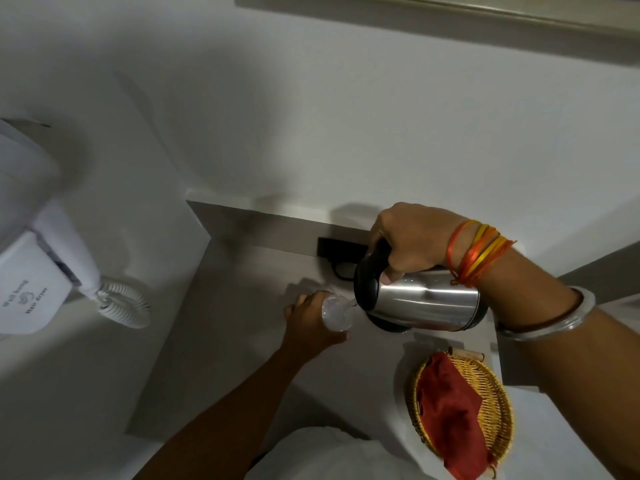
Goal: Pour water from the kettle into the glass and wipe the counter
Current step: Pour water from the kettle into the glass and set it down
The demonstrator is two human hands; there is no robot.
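I'm in the middle of the pour: my right hand (408,240) is clenched round the black handle of the steel kettle (422,301), which is tipped well over with its spout at the lip of the glass (336,312), and a thin run of water shows between them. My left hand (311,323) is wrapped around the glass from its left side, steadying it on the grey counter (242,306), near the back edge and roughly midway along it. The glass looks partly filled, though I cannot judge the level through the glare.

As I read it, the next move calls for tipping the kettle back upright before the glass brims, then setting it down on its dark base, which I think sits just behind it by the back edge. After that the wipe is not yet begun. The red cloth (450,414) lying in the wicker basket (498,386) at the right front corner of the counter seems the likely thing for it, well apart from the glass.

The only writing I can read is on the white unit (31,289) mounted on the wall to the left: "Wall hung" and "Hair dryer". I see no brand on the kettle
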